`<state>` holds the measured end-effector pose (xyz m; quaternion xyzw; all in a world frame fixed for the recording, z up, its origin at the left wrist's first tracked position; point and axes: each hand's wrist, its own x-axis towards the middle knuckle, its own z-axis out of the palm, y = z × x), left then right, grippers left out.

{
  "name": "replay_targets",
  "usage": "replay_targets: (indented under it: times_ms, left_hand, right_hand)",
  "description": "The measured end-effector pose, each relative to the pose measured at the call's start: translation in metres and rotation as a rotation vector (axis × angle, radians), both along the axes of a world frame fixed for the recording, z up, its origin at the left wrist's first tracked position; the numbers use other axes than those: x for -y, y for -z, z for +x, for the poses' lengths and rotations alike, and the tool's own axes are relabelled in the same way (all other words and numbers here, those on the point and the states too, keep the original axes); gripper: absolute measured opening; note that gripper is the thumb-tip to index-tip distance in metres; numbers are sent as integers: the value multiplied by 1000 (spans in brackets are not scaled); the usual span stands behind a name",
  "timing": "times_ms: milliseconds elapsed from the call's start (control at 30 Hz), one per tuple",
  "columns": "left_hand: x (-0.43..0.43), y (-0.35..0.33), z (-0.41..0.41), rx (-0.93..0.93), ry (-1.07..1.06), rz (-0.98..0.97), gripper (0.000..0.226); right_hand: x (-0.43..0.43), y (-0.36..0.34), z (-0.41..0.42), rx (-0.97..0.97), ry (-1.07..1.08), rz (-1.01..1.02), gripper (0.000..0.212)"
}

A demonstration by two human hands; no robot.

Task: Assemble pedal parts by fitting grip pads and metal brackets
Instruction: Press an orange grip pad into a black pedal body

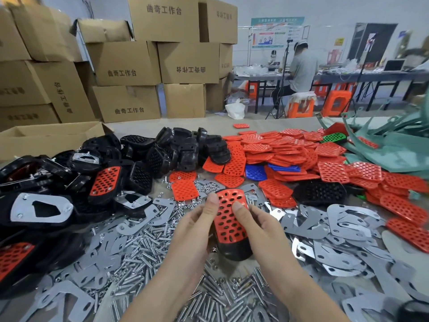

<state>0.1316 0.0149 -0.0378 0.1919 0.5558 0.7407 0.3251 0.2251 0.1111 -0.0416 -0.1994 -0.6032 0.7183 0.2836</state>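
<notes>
A black pedal body (234, 251) with a red perforated grip pad (228, 219) on its top face is held upright over the table's middle. My left hand (197, 231) grips its left side, thumb pressed on the pad's upper left. On the other side my right hand (257, 226) holds it, thumb on the pad's upper right. Loose red grip pads (290, 149) are heaped behind and to the right. Grey metal brackets (343, 224) lie scattered on the right and at the front left.
Black pedal bodies (176, 147) are piled at the left and centre back, some fitted with pads and brackets. Bolts and nuts (148, 259) cover the table under my hands. Cardboard boxes (125, 63) are stacked behind. A person sits at a far table (301, 70).
</notes>
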Motion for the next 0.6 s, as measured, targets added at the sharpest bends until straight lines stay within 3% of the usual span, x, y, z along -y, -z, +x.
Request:
replay_targets:
  times_ms: [367, 600]
  left_hand:
    - [-1, 0, -4, -70, -56, -68, 33]
    - [-1, 3, -5, -77, -69, 48, 48]
  right_hand:
    - [5, -1, 1, 30, -27, 41, 31]
    - [2, -4, 2, 24, -24, 34, 29]
